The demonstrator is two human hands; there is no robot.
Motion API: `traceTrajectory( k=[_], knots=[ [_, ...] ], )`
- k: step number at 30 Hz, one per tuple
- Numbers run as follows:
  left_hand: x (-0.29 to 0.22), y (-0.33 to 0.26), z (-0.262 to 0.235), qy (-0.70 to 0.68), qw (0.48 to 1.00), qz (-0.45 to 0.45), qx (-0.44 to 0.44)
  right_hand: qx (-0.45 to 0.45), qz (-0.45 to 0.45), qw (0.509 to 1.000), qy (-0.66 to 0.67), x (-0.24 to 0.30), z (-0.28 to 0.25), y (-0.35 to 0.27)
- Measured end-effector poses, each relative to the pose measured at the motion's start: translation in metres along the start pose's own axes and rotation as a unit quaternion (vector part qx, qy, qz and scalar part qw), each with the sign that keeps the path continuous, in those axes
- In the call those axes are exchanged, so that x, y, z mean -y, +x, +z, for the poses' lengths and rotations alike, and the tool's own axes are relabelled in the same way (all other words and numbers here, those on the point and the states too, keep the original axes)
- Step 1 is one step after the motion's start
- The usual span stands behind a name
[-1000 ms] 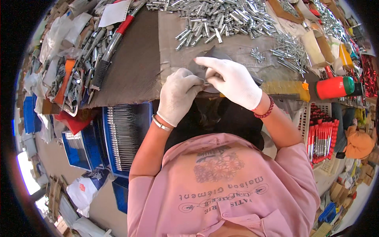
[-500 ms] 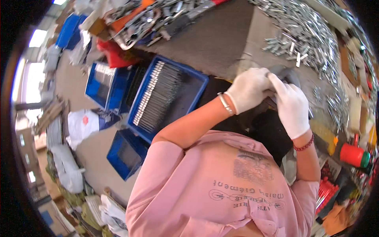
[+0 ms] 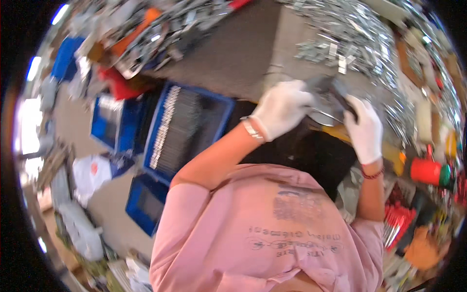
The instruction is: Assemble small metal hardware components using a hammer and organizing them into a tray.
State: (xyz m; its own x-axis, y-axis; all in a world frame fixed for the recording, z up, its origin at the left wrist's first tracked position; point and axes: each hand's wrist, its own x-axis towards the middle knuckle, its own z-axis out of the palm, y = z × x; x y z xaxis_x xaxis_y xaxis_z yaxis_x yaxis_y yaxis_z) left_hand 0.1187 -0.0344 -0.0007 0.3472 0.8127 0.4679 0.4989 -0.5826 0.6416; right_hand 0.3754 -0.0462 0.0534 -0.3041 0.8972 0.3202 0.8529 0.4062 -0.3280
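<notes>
My left hand (image 3: 284,109), in a white glove, is closed beside a dark grey tool or fixture (image 3: 321,86), its fingertips blurred. A thin shiny metal piece (image 3: 325,118) runs from near these fingertips toward the right; whether the left fingers grip it is unclear. Opposite it, my gloved right hand (image 3: 365,129) curls its fingers round the lower end of a dark bar-like handle (image 3: 343,97), which slants down from the fixture. Motion blur hides the fixture's details.
Loose metal strips (image 3: 350,36) are heaped on the bench beyond my hands. Left of me, a blue crate (image 3: 226,109) holds rows of slim metal parts, with other blue bins (image 3: 138,207) around it. A red-and-green container (image 3: 430,172) stands at the right.
My hands have come apart from where they met over the bench. The dark handle and thin metal piece now show between them. The whole view has shifted somewhat.
</notes>
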Motion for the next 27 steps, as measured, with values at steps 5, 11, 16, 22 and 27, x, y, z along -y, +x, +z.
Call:
traceTrajectory(
  k=[5, 11, 16, 22, 27],
  knots=[
    [0.001, -0.001, -0.005, -0.009, 1.000, 0.012, -0.014, 0.009, 0.046, 0.989, 0.140, 0.015, -0.011, -0.026],
    [-0.004, 0.006, -0.005, -0.044, 0.999, -0.011, 0.025, -0.111, -0.040, 0.990, 0.075, 0.027, -0.021, -0.047],
    [-0.007, 0.003, -0.005, -0.021, 0.998, -0.044, 0.036, 0.033, -0.037, 0.998, -0.030, 0.027, -0.021, -0.052],
    [-0.009, 0.005, -0.009, -0.059, 0.995, -0.054, 0.052, -0.030, 0.045, 0.991, 0.124, 0.032, -0.030, -0.041],
    [0.001, 0.003, -0.004, -0.072, 0.995, -0.048, 0.046, 0.043, 0.075, 0.987, 0.134, 0.007, -0.012, -0.020]
  ],
)
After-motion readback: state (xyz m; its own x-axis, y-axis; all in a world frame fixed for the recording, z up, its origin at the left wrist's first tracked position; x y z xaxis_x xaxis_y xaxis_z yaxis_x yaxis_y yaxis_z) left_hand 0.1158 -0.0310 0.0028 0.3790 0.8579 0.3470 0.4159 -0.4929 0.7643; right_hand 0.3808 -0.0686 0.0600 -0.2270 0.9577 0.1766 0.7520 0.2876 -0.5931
